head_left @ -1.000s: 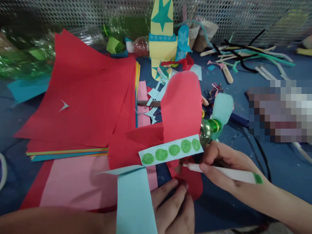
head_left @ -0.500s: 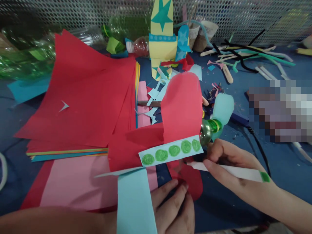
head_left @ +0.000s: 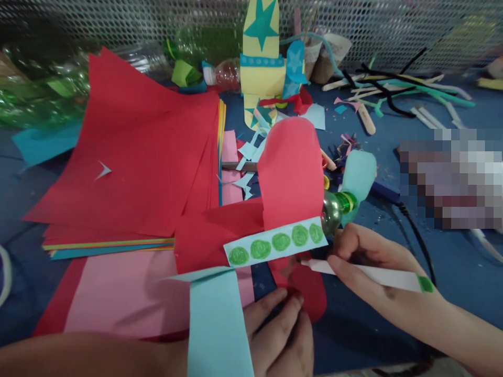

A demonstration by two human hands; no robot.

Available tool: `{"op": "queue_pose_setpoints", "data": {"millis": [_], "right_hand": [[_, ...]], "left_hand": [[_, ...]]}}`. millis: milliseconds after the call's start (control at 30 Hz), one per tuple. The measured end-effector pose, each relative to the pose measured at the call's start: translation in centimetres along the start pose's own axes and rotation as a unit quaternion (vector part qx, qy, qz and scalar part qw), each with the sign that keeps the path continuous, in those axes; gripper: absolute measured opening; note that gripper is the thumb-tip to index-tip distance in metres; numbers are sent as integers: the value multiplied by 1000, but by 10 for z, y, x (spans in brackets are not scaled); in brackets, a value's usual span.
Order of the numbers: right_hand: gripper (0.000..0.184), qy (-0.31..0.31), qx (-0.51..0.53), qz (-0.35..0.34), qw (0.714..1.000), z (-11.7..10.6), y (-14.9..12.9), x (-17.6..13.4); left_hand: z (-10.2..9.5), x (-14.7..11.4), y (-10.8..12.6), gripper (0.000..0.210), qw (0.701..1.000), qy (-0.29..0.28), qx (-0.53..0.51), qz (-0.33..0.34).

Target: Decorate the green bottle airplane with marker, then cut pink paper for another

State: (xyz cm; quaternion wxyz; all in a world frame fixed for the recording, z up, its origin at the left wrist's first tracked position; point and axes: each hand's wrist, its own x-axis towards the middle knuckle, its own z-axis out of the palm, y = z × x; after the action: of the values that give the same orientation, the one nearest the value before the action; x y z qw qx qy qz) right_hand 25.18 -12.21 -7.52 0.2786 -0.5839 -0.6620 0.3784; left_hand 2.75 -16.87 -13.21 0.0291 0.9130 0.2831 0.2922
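A paper airplane point(head_left: 212, 222) built on a green plastic bottle point(head_left: 332, 212) lies on its side, its body wrapped in red paper. Its upper red wing point(head_left: 291, 167) stands up, and the lower red wing point(head_left: 312, 293) rests on the table. Along the body runs a light blue strip point(head_left: 275, 242) with several green dots. My left hand point(head_left: 279, 335) has its fingers stretched out on the lower wing; its thumb is hidden. Light blue tail paper point(head_left: 218, 324) covers part of that wrist. My right hand point(head_left: 377, 272) grips a white marker with a green end point(head_left: 385, 277), its dark tip at the lower wing.
A stack of coloured paper point(head_left: 149, 157) lies to the left, with green plastic bottles point(head_left: 43, 104) behind. A yellow paper airplane point(head_left: 262, 73) stands at the back. Paper scraps point(head_left: 247, 152), pipe cleaners point(head_left: 396, 86) and a glue gun point(head_left: 383, 191) lie around; a blurred patch is at right.
The upper red wing leans slightly further left, uncovering a little more behind its right edge. The tail paper's left tip has shifted a bit. Both hands stay nearly still.
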Motion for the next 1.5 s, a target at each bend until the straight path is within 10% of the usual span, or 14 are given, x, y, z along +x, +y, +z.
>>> {"op": "queue_pose_setpoints", "data": {"millis": [1233,1500], "right_hand": [[20,-30,37,-6,999,2,2,0],[21,-26,28,2,999,1,6,-1]], "left_hand": [[-5,2,-1,19,999,-28,13,8],[-9,9,-7,24,994,-48,27,94]]}}
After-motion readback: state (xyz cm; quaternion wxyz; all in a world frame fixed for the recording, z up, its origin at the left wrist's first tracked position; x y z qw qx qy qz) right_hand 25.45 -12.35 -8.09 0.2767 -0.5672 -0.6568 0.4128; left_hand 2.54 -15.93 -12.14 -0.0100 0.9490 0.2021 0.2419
